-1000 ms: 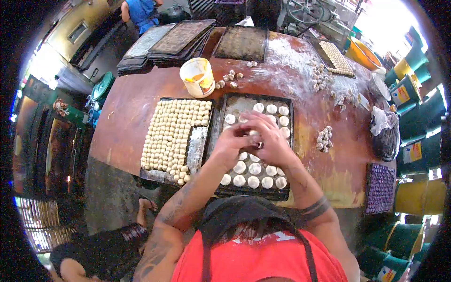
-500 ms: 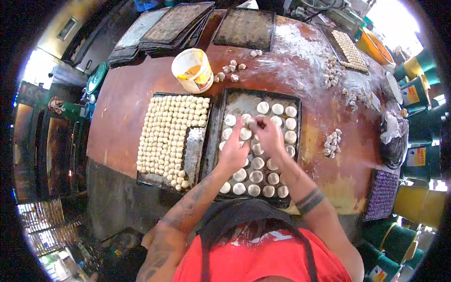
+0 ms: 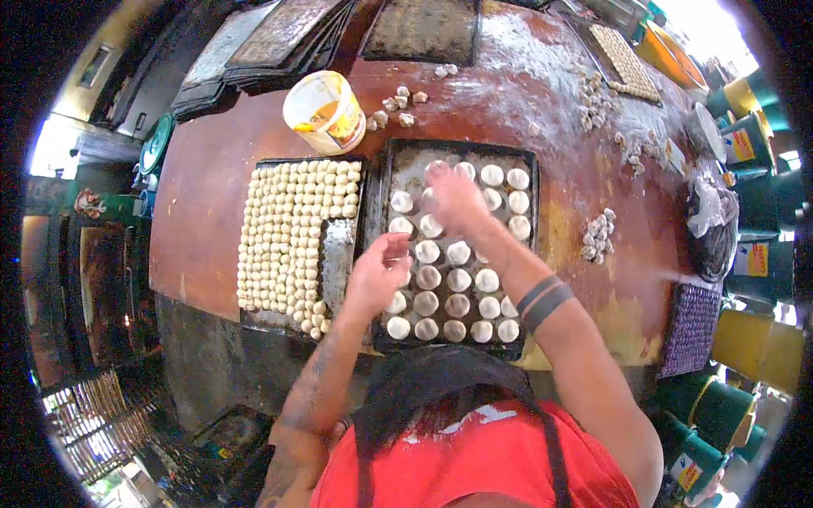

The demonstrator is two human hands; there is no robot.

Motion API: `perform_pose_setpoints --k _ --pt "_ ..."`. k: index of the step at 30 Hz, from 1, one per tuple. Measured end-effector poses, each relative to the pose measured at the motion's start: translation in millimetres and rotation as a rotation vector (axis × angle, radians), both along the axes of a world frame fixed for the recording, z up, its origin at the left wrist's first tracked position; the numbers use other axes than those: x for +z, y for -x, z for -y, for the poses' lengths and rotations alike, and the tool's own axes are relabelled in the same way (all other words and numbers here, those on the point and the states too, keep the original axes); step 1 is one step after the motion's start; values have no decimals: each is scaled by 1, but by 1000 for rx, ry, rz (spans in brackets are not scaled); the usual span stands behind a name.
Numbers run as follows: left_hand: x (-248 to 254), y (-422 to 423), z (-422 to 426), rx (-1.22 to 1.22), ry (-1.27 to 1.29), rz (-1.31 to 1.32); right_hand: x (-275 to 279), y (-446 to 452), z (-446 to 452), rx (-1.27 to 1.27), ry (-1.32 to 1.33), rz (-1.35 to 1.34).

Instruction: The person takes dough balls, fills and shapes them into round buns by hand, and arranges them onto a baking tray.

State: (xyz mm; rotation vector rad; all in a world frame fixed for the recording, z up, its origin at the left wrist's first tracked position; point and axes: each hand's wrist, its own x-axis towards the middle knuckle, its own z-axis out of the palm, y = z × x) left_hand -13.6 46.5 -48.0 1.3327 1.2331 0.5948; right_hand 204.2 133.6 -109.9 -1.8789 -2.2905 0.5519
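Observation:
Over the upper left of the dark baking tray, my right hand reaches down with its fingers closed on a dough ball, mostly covered by the fingertips. Flattened white dough rounds lie in rows on this tray, several partly hidden under the hand and forearm. My left hand hovers at the tray's left edge, fingers loosely curled and apart, nothing in them. Left of it stands a second tray packed with small dough balls; its right-hand part shows bare metal.
A white bucket with orange-yellow contents stands behind the trays. Loose dough lumps lie to the right, with others near the bucket. Stacked dark trays sit at the back left, and a tray of purple pieces at the right edge.
My hands have parted from their shared hold on a dough ball. The right has gone to the tray's upper left; the left has drawn back down and left. The view has shifted slightly.

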Motion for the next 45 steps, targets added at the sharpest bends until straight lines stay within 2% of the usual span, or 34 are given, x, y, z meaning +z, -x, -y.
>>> perform_pose_setpoints --k 1,2,3,4,5,6,7,8,10,11,12,13,14,16,17,18,19,20,21,22,23,24,26,27,29,30,31,32,34,36,38,41,43,45 --pt "1 10 -2 8 -45 -65 78 -10 8 -279 271 -332" --pt "4 25 -5 20 -96 -134 5 -42 3 -109 -582 -346" --pt "3 45 -7 100 -174 -169 36 -59 23 -215 -694 -421" --pt "1 69 -6 189 -249 -211 45 -92 42 -301 -519 -293" --pt "3 95 -6 250 -269 -284 13 -132 57 -478 -455 -160" --pt "5 120 -3 311 -286 -359 13 -159 89 -558 -370 -35" --pt "-2 142 5 409 -294 -444 12 -174 117 -674 -296 200" --pt "-1 152 14 380 -271 -542 12 -189 145 -771 -192 438" --pt "0 167 30 296 -223 -727 -19 -217 183 -786 -248 460" --pt "-25 178 37 223 -220 -836 -23 -219 196 -796 -259 445" --pt "-20 171 41 154 -66 -886 -11 -217 198 -802 -247 376" --pt "-20 162 51 125 -262 -950 -2 -214 200 -811 -235 309" --pt "-19 155 59 94 -462 -1005 -8 -209 197 -807 -342 97" --pt "-38 158 62 28 -519 -1067 -27 -196 190 -772 -546 -325" --pt "-45 157 61 -6 -552 -1097 -20 -175 188 -758 -441 -511" --pt "-44 150 56 68 -495 -970 -8 -141 184 -737 -336 -695" --pt "-43 140 51 136 -433 -841 11 -106 186 -691 -160 -1265" --pt "-42 127 47 200 -367 -712 36 -68 182 -736 59 -1541" --pt "-38 103 43 313 -208 -460 37 -44 177 -604 31 -1381" --pt "-41 82 37 347 -25 -63 70 -12 175 -501 22 -1189" --pt "-19 57 37 266 37 14 83 13 172 -414 -12 -1127" --pt "-12 34 40 256 199 317 93 31 172 -326 -44 -1062" --pt "23 7 46 146 267 449 116 50 176 -197 -113 -982" --pt "28 -3 51 165 288 486 116 48 174 -96 -286 -750" --pt "28 -12 57 128 338 612 98 43 172 -57 -506 -631" --pt "30 -15 59 177 347 621 99 43 172 -36 -612 -570" --pt "32 -19 62 225 358 627 100 43 178 18 -579 -565" --pt "33 -22 64 270 370 633 104 42 183 -72 -549 -604" --pt "35 -24 63 168 272 652 124 40 191 -256 -489 -680" --pt "35 -27 56 84 169 632 124 19 185 -193 -170 -831" --pt "38 -33 56 119 159 665 116 12 184 -221 -56 -879" --pt "59 -46 59 183 175 720 108 4 179 -310 60 -1247" --pt "67 -51 54 189 200 758 118 19 177 -464 -21 -1386" --pt "71 -50 56 142 -254 269 123 34 177 -579 -104 -1503"
